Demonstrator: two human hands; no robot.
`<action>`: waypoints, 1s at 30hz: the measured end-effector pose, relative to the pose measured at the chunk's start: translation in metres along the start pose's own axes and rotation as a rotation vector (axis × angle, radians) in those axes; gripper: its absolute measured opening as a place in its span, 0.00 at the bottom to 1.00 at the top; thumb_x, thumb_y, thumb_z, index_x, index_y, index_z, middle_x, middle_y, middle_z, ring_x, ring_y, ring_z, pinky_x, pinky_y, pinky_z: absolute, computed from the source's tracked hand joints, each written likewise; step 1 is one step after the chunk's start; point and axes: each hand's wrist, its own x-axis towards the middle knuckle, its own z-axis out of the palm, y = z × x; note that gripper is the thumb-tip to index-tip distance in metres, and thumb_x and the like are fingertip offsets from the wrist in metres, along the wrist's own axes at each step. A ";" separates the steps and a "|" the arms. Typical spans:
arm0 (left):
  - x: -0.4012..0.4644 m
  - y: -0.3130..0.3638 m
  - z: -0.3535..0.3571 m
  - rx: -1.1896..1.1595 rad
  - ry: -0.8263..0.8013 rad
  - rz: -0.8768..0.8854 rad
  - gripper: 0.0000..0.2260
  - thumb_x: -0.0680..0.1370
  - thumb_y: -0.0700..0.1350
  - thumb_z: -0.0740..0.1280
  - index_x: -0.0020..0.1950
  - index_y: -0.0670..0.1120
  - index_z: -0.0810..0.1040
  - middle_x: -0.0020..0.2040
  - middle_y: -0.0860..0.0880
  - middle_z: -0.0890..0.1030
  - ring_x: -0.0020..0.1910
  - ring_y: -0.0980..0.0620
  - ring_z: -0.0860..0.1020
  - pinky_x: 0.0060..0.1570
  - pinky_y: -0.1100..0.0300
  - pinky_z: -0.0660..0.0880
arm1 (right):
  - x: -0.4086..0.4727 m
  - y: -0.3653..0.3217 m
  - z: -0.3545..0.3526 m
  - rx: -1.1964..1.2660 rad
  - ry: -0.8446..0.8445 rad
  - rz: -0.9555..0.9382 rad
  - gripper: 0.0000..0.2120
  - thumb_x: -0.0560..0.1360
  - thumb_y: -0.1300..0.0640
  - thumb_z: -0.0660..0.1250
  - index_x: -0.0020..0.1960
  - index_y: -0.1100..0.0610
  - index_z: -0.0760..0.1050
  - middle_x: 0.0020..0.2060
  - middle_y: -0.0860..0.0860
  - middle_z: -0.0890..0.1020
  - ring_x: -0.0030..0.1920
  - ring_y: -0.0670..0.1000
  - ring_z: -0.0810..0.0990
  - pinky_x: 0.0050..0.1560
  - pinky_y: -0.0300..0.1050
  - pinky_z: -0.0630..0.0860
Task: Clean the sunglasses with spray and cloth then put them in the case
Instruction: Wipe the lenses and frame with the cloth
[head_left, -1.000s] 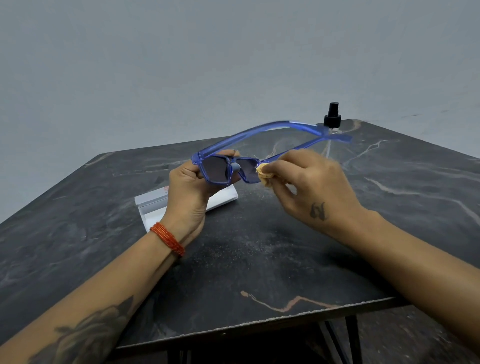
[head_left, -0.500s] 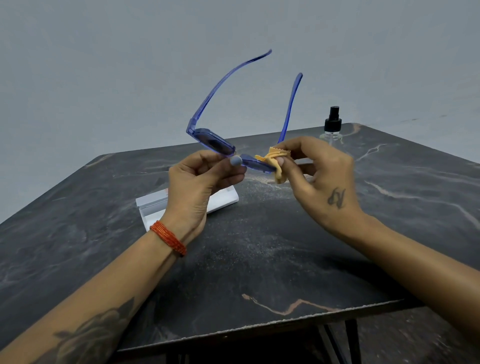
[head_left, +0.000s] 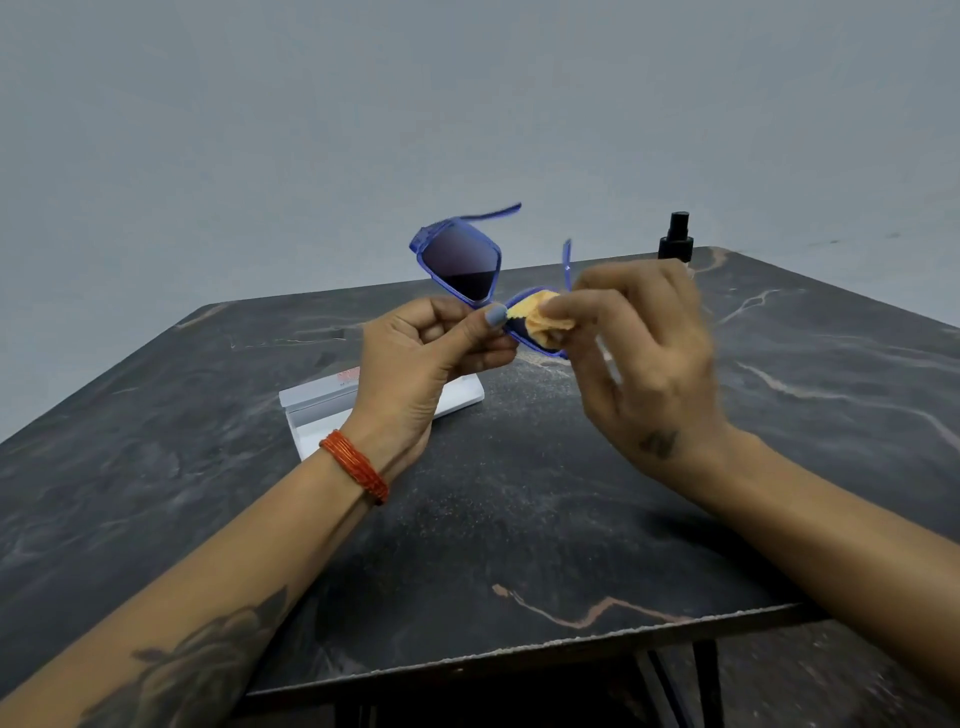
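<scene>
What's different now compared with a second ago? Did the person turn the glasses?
Yes. The left hand tipped the blue sunglasses from level, arms pointing away, to tilted, one lens now facing the camera. The right hand kept the yellow cloth on the other lens throughout. Nothing was let go. The white case and the spray bottle stayed where they were on the table.

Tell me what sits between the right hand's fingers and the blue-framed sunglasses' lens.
In the head view, a crumpled yellow cloth lies between the right hand's fingers and the blue-framed sunglasses' lens.
</scene>
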 end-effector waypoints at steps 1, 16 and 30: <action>0.000 0.000 0.000 -0.002 -0.011 -0.006 0.04 0.65 0.39 0.70 0.35 0.39 0.76 0.29 0.47 0.82 0.30 0.51 0.82 0.33 0.63 0.78 | 0.000 0.000 0.002 -0.024 -0.010 -0.011 0.04 0.73 0.70 0.67 0.45 0.66 0.81 0.41 0.60 0.80 0.43 0.55 0.72 0.49 0.36 0.65; 0.000 0.002 -0.005 -0.007 -0.035 -0.004 0.03 0.71 0.35 0.68 0.38 0.38 0.76 0.29 0.47 0.82 0.31 0.52 0.82 0.34 0.64 0.79 | -0.001 0.004 -0.001 -0.055 -0.080 -0.048 0.05 0.67 0.71 0.70 0.40 0.65 0.83 0.38 0.57 0.83 0.37 0.58 0.77 0.43 0.38 0.69; -0.002 -0.001 -0.004 0.013 -0.047 -0.004 0.04 0.71 0.35 0.68 0.37 0.38 0.74 0.31 0.47 0.83 0.33 0.52 0.83 0.35 0.62 0.79 | -0.005 0.002 0.008 -0.024 -0.149 -0.097 0.09 0.72 0.70 0.67 0.49 0.63 0.83 0.43 0.58 0.83 0.42 0.58 0.79 0.45 0.42 0.73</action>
